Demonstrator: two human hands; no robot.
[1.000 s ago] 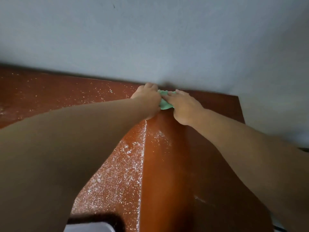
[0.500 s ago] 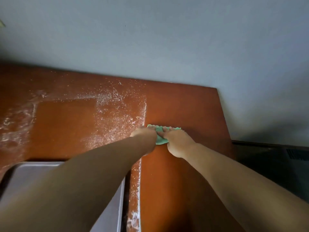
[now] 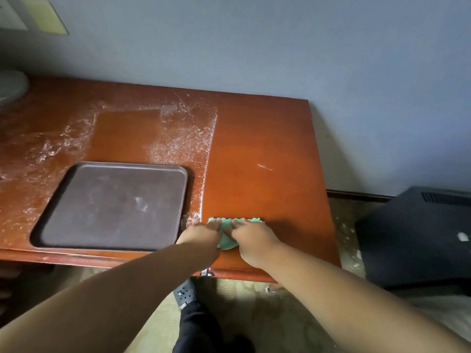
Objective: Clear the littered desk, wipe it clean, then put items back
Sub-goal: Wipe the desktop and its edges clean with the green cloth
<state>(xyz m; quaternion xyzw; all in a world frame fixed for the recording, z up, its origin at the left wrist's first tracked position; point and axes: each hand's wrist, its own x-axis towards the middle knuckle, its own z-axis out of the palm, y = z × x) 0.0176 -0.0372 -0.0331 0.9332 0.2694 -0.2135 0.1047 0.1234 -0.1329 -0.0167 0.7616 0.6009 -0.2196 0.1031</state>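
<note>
Green cloth (image 3: 226, 241) near front edge of bench (image 3: 267, 138), under both hands. Left hand (image 3: 204, 234) and right hand (image 3: 254, 240) side by side, fingers flat, pressing cloth; cloth shows between them. White powder (image 3: 183, 141) and tray (image 3: 114, 207) lie to its left.

Black box (image 3: 418, 238) on floor (image 3: 254, 314), yellow note (image 3: 48, 17) on wall (image 3: 254, 47)

head view steeply down over the desk (image 3: 257, 138) (close, front edge)
</note>
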